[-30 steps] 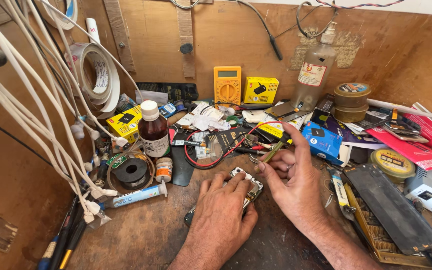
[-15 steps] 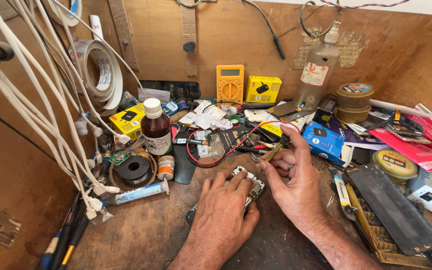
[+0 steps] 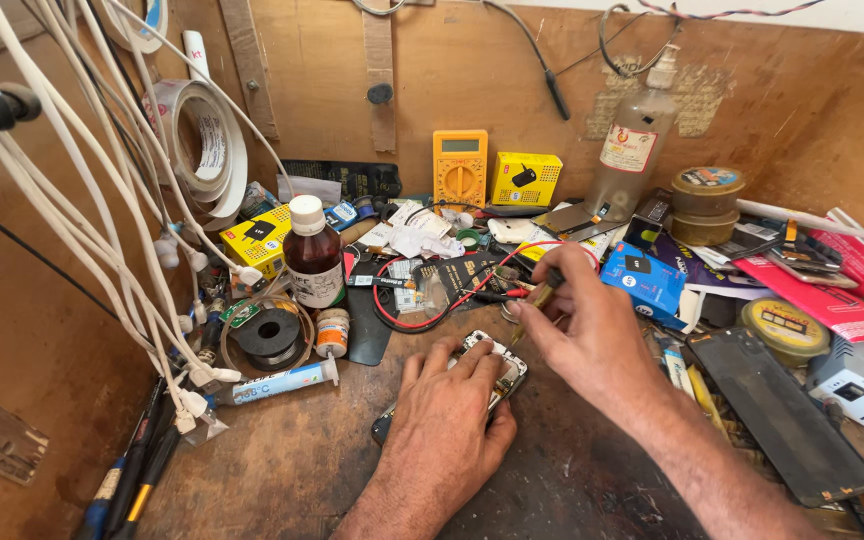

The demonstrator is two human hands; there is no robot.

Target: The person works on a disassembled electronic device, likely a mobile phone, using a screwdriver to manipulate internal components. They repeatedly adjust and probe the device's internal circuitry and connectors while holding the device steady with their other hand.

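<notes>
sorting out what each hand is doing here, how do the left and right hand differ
The left hand lies palm down, pressing an opened phone flat on the bench; the right hand is raised and pinches a thin tool. Left fingers are spread, right fingers are curled. Both are bare and meet at the phone.

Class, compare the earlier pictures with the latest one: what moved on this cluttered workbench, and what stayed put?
Very little changed. The right hand still pinches a thin yellowish tool at the top edge of the opened phone, shifting only slightly. The left hand still presses the phone flat on the bench. Nothing was picked up or released. The brown glass bottle, yellow multimeter and red and black leads kept their places.
</notes>
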